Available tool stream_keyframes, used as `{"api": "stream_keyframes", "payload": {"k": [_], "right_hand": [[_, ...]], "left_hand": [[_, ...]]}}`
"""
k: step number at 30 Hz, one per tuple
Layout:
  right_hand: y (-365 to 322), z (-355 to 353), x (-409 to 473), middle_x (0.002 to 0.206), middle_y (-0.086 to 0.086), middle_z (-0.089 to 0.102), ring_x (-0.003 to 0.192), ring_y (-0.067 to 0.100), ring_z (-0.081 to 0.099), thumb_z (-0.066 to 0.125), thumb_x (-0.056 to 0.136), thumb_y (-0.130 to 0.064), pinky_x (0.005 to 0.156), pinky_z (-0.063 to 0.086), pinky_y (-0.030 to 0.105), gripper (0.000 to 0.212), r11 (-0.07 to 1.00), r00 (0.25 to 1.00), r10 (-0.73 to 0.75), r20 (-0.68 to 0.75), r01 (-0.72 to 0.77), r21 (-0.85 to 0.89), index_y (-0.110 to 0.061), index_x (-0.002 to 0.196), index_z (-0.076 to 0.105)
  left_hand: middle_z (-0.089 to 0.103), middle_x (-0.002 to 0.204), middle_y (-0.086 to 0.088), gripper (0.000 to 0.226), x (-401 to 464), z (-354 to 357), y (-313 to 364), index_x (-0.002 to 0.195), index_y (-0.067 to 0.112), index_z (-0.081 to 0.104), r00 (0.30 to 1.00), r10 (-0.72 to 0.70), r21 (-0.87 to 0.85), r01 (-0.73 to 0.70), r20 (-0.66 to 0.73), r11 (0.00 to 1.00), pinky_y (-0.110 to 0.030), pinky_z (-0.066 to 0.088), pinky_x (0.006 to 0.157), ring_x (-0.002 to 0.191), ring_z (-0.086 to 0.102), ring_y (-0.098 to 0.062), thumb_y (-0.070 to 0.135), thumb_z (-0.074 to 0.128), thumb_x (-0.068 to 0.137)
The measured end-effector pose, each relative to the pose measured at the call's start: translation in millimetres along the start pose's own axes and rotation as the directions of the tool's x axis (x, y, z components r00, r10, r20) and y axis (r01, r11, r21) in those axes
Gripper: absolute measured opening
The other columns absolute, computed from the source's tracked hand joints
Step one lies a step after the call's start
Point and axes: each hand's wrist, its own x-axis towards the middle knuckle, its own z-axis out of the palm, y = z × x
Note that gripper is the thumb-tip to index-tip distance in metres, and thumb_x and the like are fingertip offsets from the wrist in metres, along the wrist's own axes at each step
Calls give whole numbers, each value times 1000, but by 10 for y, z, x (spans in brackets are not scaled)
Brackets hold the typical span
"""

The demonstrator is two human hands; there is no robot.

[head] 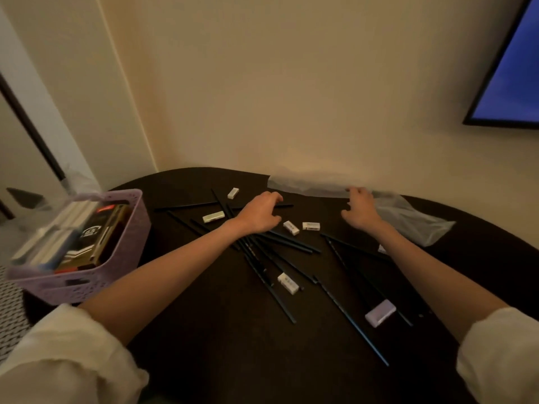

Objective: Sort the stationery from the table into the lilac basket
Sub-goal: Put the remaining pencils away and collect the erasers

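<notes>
I am gathering: my left hand [260, 214] is curling loosely over dark pencils [274, 246] on the surface [221, 330], right hand [361, 209] relaxed, holding nothing; next, I judge, pinching a bundle toward the lilac basket [87, 282] at left

I see a dim, warm-lit room, the dark table [204, 330] swallowing detail, the basket [96, 275] blurred, and wide-angle bending at the edges.

perforated plastic basket [87, 282] (lilac), matt table [221, 345]
</notes>
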Motion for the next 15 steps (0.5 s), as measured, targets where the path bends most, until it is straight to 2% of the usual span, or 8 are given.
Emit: {"api": "stream_keyframes", "payload": {"k": [4,11,13,15], "right_hand": [[68,7,263,148,17,28,132,40,30,66,81,-11,108,30,46,75,988,993,-72,-97,58,-141,-10,146,28],[94,131,689,149,13,31,135,38,29,71,80,-20,110,22,48,78,955,996,-38,-86,11,-297,-20,146,29],[94,201,776,147,11,34,134,36,30,70,81,-21,110,21,49,77,939,994,-71,-85,38,-341,-22,147,29],[68,276,819,143,10,40,132,35,34,66,84,-20,110,21,49,73,934,991,-106,-87,69,-351,-24,146,30]], "left_hand": [[44,142,-11,55,287,45,-31,139,8,41,1000,16,54,-17,11,998,-37,39,107,131,43,-27,13,63,89],[38,147,-13,63,765,133,-129,144,6,35,1000,25,136,-27,17,990,-41,38,108,135,35,-30,10,63,87],[32,149,-14,67,878,174,-185,145,6,33,1000,0,149,-3,19,989,-43,36,109,137,31,-33,10,64,86],[25,150,-17,70,967,218,-257,145,6,30,996,-85,120,84,0,989,-46,35,110,138,27,-38,12,65,85]]}}
